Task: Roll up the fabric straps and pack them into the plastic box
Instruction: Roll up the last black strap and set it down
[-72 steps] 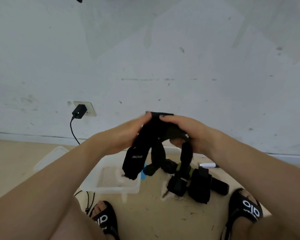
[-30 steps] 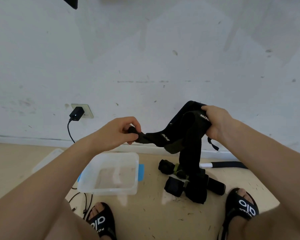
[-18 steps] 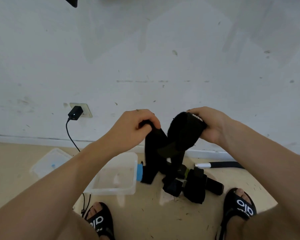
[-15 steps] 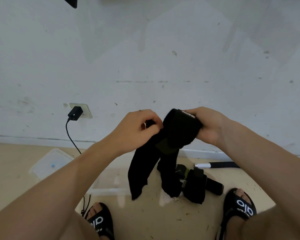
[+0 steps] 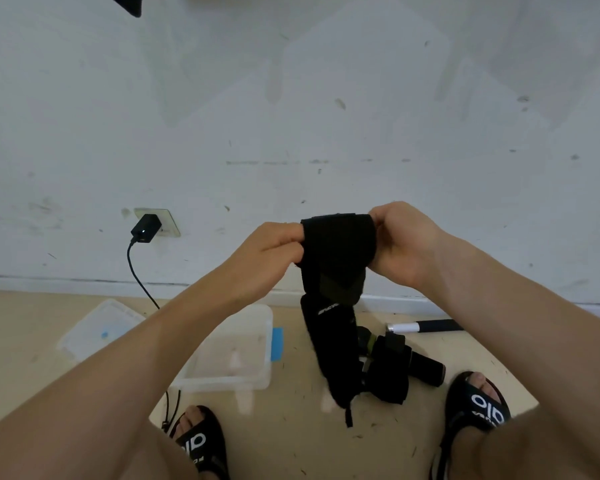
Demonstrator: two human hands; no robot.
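Black fabric strap (image 5: pixel 336 271) is held at chest height, pinched at its rolled top by the left hand (image 5: pixel 274 258) and right hand (image 5: pixel 400 245); its tail hangs vertically. Part of the plastic box (image 5: pixel 253 344) is hidden by the left forearm. More straps (image 5: pixel 392 365) are piled on the floor.

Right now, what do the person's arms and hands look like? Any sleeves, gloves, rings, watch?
Both arms are bare as far as the frame shows: no sleeves in view. The left hand and right hand wear no gloves. No watch, band or bracelet shows on either wrist, and no rings show on the visible fingers. No markings or cables on the arms.
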